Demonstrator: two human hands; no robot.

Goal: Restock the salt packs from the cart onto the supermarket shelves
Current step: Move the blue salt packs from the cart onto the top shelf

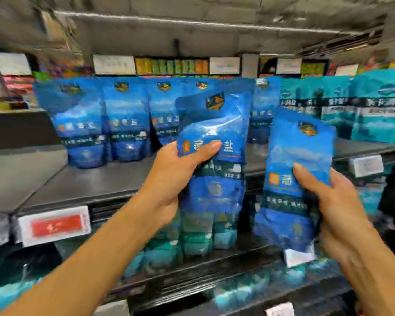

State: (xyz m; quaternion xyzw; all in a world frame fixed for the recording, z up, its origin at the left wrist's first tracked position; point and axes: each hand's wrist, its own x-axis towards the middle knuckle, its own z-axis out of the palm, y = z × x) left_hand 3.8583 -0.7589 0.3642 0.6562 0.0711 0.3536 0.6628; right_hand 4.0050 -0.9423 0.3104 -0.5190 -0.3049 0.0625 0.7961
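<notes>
My left hand (176,176) grips a blue salt pack (217,124) upright, thumb across its front, in front of the dark shelf (96,183). My right hand (335,208) holds a second blue salt pack (299,156) by its right side, thumb on the front, slightly lower and to the right. Both packs hover before the shelf edge. At the back of the shelf stands a row of matching blue packs (123,124). The cart is out of view.
Teal salt packs (360,108) fill the shelf's right part. More teal packs (198,233) lie on the lower shelf. A red price tag (55,226) and a white tag (365,165) hang on the shelf edge. Bare shelf surface shows in front of the blue row.
</notes>
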